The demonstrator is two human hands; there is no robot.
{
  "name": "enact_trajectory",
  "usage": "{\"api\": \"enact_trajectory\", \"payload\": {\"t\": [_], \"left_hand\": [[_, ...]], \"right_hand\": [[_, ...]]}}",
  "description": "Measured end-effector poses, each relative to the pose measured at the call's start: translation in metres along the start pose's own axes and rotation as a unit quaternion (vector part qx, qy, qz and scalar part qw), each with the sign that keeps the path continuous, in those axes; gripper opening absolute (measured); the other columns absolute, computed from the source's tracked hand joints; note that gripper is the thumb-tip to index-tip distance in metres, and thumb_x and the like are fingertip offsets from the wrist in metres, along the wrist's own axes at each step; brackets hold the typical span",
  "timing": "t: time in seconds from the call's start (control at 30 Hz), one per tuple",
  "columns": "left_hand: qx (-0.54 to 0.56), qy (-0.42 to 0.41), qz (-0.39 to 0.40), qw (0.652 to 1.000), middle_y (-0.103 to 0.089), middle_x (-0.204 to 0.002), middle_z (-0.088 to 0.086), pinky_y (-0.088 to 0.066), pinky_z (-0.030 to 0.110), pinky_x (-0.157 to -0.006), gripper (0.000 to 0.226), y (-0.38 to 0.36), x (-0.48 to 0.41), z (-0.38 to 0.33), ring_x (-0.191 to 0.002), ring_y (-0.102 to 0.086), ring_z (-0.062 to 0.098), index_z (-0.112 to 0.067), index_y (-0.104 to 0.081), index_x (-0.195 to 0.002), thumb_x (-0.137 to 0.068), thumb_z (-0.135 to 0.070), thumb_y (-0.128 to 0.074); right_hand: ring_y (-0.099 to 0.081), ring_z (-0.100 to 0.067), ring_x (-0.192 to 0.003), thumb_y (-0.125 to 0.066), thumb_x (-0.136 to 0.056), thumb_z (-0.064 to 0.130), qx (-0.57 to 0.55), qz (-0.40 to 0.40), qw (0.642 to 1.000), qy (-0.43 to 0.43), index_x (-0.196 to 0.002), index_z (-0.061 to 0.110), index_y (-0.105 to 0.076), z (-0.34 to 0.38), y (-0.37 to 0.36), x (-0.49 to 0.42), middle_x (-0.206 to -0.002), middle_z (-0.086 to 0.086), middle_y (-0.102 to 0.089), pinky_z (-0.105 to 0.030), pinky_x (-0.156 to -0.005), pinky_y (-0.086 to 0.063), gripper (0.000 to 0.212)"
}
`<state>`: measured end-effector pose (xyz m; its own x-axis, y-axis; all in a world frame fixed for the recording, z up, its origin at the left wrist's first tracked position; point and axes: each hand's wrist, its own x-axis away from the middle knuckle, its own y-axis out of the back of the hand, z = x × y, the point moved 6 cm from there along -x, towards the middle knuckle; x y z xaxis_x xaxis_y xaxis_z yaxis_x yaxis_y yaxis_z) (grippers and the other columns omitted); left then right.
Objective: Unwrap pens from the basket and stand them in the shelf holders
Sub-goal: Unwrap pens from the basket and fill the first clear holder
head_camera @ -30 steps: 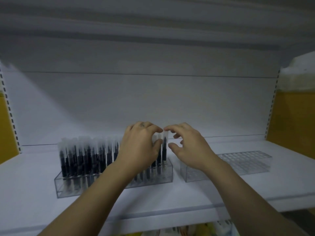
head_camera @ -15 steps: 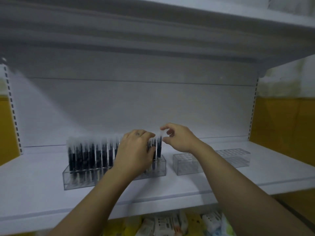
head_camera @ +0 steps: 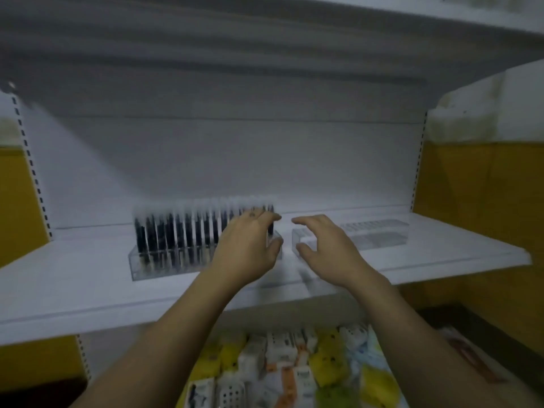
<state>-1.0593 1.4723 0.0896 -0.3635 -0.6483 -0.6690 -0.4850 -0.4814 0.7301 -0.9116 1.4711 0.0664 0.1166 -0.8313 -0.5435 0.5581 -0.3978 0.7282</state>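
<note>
Loosely curled, left fingers (head_camera: 261, 221) touching pens (head_camera: 170, 232)

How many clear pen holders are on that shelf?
2. One holder, full of pens, stands behind the left hand; the other holder, empty, lies just right of it, behind the right hand.
</note>
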Motion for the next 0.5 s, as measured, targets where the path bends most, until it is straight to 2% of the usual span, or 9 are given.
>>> {"api": "enact_trajectory", "payload": {"t": [0.1,0.23,0.3,0.5], "left_hand": [[0.025,-0.017,0.014,0.999,-0.057,-0.127,-0.001,-0.041,0.035,-0.098,0.044,-0.018,0.022,-0.019,-0.116,-0.051,0.020,-0.021,-0.051,-0.132,-0.091,-0.034,-0.058],[0.060,-0.033,0.038,0.997,-0.059,-0.123,-0.002,-0.041,0.032,-0.091,0.040,-0.053,0.055,-0.039,-0.114,-0.051,0.020,-0.022,-0.055,-0.128,-0.089,-0.031,-0.060],[0.065,-0.037,0.062,0.995,-0.059,-0.124,-0.001,-0.040,0.032,-0.093,0.041,-0.076,0.074,-0.045,-0.115,-0.050,0.020,-0.021,-0.054,-0.128,-0.088,-0.032,-0.060],[0.103,-0.008,0.172,0.980,-0.059,-0.124,0.001,-0.041,0.034,-0.097,0.041,-0.158,0.131,-0.050,-0.117,-0.051,0.022,-0.022,-0.056,-0.127,-0.089,-0.034,-0.059]], "right_hand": [[-0.042,-0.011,-0.128,-0.059,-0.093,0.028,0.003,-0.009,1.000,-0.025,-0.139,0.032,-0.043,-0.012,0.000,0.039,-0.142,0.009,-0.041,-0.026,-0.103,-0.035,0.048],[-0.044,-0.009,-0.125,-0.064,-0.091,0.026,0.003,-0.010,0.998,-0.060,-0.137,0.028,-0.046,-0.036,-0.010,0.085,-0.137,0.008,-0.044,-0.017,-0.098,-0.033,0.050],[-0.046,-0.010,-0.122,-0.066,-0.089,0.026,0.003,-0.003,0.997,-0.080,-0.136,0.026,-0.049,-0.051,-0.020,0.107,-0.134,0.005,-0.047,-0.016,-0.096,-0.032,0.050],[-0.050,-0.020,-0.119,-0.064,-0.091,0.031,-0.007,0.047,0.985,-0.168,-0.134,0.021,-0.050,-0.101,-0.071,0.173,-0.132,-0.002,-0.050,-0.033,-0.095,-0.043,0.046]]}}
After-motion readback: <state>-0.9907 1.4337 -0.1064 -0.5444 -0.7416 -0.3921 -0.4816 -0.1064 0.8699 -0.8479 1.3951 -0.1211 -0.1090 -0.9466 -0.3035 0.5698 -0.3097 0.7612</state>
